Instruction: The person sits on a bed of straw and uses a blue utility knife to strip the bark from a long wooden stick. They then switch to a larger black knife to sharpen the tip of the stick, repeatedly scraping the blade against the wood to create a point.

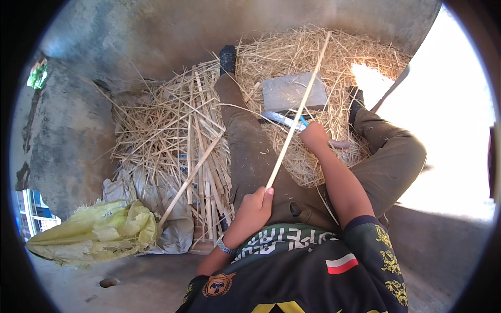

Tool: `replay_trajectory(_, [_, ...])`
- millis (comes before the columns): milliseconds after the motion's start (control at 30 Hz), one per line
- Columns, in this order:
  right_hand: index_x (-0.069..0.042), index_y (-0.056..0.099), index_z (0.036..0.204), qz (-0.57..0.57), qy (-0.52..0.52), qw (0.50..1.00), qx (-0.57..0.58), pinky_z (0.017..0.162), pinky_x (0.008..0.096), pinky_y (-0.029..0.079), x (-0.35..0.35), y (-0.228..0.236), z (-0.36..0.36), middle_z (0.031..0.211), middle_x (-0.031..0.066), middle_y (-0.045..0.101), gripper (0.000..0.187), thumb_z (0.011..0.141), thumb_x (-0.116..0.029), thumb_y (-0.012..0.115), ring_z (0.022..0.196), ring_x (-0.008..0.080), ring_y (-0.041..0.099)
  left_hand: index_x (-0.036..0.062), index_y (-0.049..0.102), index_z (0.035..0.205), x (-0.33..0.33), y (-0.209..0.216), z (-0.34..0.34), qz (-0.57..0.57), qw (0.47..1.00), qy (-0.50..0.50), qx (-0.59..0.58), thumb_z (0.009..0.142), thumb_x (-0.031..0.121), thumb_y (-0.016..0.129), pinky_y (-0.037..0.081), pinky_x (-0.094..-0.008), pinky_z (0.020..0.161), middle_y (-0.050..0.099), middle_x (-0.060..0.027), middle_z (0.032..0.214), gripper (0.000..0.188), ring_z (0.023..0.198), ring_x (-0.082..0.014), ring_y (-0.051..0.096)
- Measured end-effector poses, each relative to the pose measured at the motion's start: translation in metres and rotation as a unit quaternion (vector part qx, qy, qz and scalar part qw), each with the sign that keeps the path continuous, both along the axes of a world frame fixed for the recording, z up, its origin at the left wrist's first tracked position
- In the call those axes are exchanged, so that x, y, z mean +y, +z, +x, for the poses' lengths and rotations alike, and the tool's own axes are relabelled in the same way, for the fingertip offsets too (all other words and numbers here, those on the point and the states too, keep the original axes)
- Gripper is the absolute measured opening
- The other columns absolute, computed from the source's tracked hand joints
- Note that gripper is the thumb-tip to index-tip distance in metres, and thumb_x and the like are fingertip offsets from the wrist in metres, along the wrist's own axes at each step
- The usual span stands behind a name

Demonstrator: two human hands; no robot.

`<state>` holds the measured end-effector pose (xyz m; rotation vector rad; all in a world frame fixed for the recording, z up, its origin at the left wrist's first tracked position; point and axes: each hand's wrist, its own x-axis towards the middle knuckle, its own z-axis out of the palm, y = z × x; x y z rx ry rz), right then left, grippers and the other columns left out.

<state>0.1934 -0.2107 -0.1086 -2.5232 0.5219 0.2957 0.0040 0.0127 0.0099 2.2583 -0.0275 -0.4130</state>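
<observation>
A long pale bamboo strip (298,112) runs slantwise from my lap toward the far wall. My left hand (254,210) is closed round its near end, thumb along the strip. My right hand (315,137) is closed on a knife; the broad metal blade (282,120) points left and passes by the strip, and a brownish handle end sticks out to the right of my fist. A small blue piece (303,121) shows beside my right fingers; I cannot make out what it is. Just beyond the blade lies a grey block (295,92).
Thin shavings (282,52) cover the floor between and beyond my outstretched legs. Left of my left leg lies a heap of split bamboo strips (177,122), with a torn yellow sack (99,229) nearer me. A concrete wall (209,26) closes the far side; bright light falls at right.
</observation>
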Motion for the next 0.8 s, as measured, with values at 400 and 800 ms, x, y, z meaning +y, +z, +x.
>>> replay_trajectory(400, [0.009,0.068,0.087,0.297,-0.392,0.871,-0.02,0.068,0.0436,0.054,-0.044,-0.056,0.014,0.089,0.0257,0.07,0.033,0.081,-0.024,0.065,0.08,0.0353,0.071,0.0023,0.056,0.077,0.005,-0.016,0.017,-0.084,0.993,-0.012,0.085,0.104,0.038,0.047,0.04,-0.0305,0.051,0.051,-0.0046,0.056,0.046,0.05,-0.0119,0.047])
replay_trajectory(800, [-0.004,0.074,0.094,-0.173,0.311,0.933,0.045,0.072,0.0419,0.058,0.008,0.084,-0.059,0.092,0.0154,0.073,0.02,0.081,-0.016,0.066,0.086,0.0304,0.073,-0.0019,0.059,0.083,-0.02,0.012,0.013,0.118,0.991,-0.051,-0.025,0.102,0.03,0.047,0.048,-0.0557,0.067,0.061,-0.0298,0.073,0.039,0.074,-0.0501,0.061])
